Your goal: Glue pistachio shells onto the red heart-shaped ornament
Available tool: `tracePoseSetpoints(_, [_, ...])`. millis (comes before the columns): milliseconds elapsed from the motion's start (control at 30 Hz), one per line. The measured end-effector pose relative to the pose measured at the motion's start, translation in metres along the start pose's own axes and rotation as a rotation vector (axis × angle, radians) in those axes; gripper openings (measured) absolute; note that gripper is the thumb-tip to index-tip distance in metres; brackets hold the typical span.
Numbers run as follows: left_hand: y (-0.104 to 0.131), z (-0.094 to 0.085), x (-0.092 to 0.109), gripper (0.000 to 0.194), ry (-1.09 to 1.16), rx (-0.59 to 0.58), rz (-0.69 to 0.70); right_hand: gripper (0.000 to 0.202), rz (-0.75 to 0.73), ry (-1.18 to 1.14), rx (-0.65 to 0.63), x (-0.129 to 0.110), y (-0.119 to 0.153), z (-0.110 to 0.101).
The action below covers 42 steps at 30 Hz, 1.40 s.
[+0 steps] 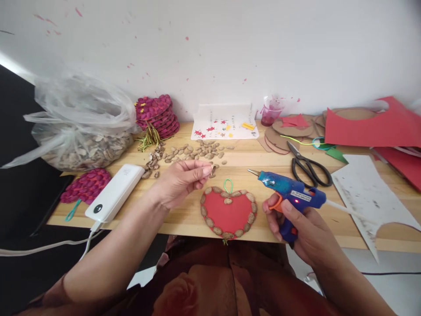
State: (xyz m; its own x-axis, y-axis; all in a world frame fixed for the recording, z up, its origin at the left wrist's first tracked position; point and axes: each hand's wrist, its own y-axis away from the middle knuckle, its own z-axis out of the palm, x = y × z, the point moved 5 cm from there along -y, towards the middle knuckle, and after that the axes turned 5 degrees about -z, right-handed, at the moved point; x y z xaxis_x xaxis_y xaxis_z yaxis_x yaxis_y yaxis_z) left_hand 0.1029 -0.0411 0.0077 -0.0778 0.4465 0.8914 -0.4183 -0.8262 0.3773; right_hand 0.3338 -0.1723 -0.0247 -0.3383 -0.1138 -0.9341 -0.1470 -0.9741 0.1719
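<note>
Red heart (228, 215) lies flat at the front edge of the bench (184, 221), between the person's two hands, with brown shells around its rim, one more shell just below the notch and a green loop (228, 186) at the top.

At the far left sits a clear plastic bag (85, 147) full of shells. In front of it lies a purple piece (88, 185) with a blue loop, and just beside that a white power bank (115, 193) with a cable plugged in. Behind stands a stack of purple pieces (159, 115), with loose shells (197, 151) spread to its right.

The left hand (182, 180) pinches a small shell (213, 170) between thumb and fingertips, above the bench, near the heart's upper left. Farther back is a white paper (205, 114) with small stars on it, then a stained cup (271, 115) by the wall.

The right hand (307, 226) is wrapped around the handle of a blue glue gun (276, 182); its nozzle points left and a red light is lit. Behind it lie black scissors (311, 169), cardboard (278, 140), red sheets (362, 129) and, farthest forward, a cut white sheet (365, 184).
</note>
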Motion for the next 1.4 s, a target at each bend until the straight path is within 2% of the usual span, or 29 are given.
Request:
tracePoseSetpoints(67, [0.008, 0.010, -0.013, 0.033, 0.143, -0.062, -0.081, 0.027, -0.041, 0.031, -0.009, -0.001, 0.006, 0.002])
tracePoseSetpoints(233, [0.027, 0.030, -0.036, 0.030, 0.250, -0.151, -0.206, 0.033, -0.116, 0.163, -0.190, -0.003, 0.031, 0.010])
tracePoseSetpoints(333, [0.035, 0.039, -0.043, 0.030, 0.254, -0.171, -0.223, 0.029, -0.202, 0.220, -0.238, -0.007, 0.044, 0.011])
tracePoseSetpoints(533, [0.047, 0.051, -0.046, 0.029, 0.243, -0.216, -0.214, 0.029, -0.284, 0.387, -0.239, -0.014, 0.059, 0.011])
tracePoseSetpoints(833, [0.055, 0.058, -0.045, 0.029, 0.237, -0.205, -0.224, 0.032, -0.308, 0.506, -0.206, -0.016, 0.065, 0.008])
tracePoseSetpoints(1000, [0.054, 0.057, -0.045, 0.030, 0.249, -0.198, -0.235, 0.037, -0.321, 0.560, -0.201, -0.018, 0.065, 0.008])
tracePoseSetpoints(1400, [0.053, 0.056, -0.047, 0.031, 0.225, -0.190, -0.234, 0.032, -0.352, 0.602, -0.200, -0.023, 0.065, 0.012])
